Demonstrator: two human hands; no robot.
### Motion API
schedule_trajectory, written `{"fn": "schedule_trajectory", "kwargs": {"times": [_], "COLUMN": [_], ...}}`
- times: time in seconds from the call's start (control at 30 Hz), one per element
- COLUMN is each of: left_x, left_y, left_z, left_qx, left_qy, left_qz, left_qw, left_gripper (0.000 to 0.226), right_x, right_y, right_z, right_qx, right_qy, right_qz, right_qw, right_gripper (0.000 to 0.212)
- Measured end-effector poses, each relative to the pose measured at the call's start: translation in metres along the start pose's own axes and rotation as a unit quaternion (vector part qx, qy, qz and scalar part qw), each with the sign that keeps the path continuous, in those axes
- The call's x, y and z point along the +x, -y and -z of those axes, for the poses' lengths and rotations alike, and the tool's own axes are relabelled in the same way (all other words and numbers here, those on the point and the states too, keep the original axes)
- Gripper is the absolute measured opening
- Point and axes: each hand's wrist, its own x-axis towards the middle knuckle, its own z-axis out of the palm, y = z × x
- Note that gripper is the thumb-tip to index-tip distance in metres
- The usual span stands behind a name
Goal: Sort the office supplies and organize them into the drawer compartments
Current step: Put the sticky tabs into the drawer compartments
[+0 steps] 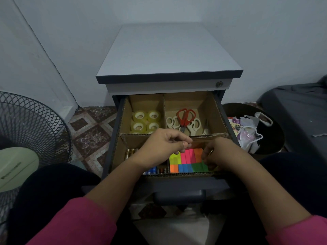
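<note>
**Drawer nearly sorted, sticky notes being finished**

Head view: our pink sleeves (74,225) sit lowest in frame, forearms reaching over the drawer handle (179,196) into the open drawer (220,110).

- Left hand (165,145): fingers curled, thumb against fingertips, over the divider above the front compartments. Looks like a pinch, but we can't see anything in it, so can't tell what, if anything, it holds.
- Right hand (218,152): fingers curled down onto the right end of the sticky notes (187,160); appears to grip or nudge a pad. Contact partly hidden.

Compartments, cardboard-divided:
- back left: tape rolls (146,121), grouped.
- back right: scissors (185,119), red pair lying over white pairs.
- front left: batteries (131,152), mostly hidden under our left forearm.
- front right: sticky notes in coloured rows.

Our read: all four compartments populated, each one type. Remaining: squaring up the notes. We see no loose supplies elsewhere; a bin (254,131) of packaging sits right of the cabinet. Drawer not yet closed.
</note>
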Motion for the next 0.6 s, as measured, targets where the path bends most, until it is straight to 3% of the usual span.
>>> {"fn": "schedule_trajectory", "kwargs": {"times": [0.1,0.2,0.3,0.37,0.6], "left_x": [-0.001,-0.003,-0.002,0.000,0.010], "left_y": [0.000,0.002,0.002,0.000,-0.006], "left_z": [-0.003,-0.010,-0.017,-0.020,-0.024], "left_qx": [0.038,0.165,0.392,0.478,0.522], "left_qy": [-0.004,0.019,0.101,0.142,0.190], "left_qz": [-0.012,-0.044,-0.098,-0.110,-0.100], "left_qw": [0.999,0.985,0.909,0.860,0.826], "left_gripper": [0.020,0.025,0.034,0.040,0.046], "right_x": [-0.001,-0.003,-0.005,-0.005,0.001], "right_y": [0.000,-0.001,-0.003,-0.004,-0.008], "right_z": [0.001,0.003,0.002,0.000,-0.007], "right_qx": [-0.029,-0.073,-0.115,-0.122,-0.145], "right_qy": [-0.002,-0.022,-0.020,-0.034,-0.047], "right_qz": [0.012,0.028,0.032,0.050,0.078], "right_qw": [1.000,0.997,0.993,0.991,0.985], "right_gripper": [0.013,0.015,0.027,0.029,0.020]}}
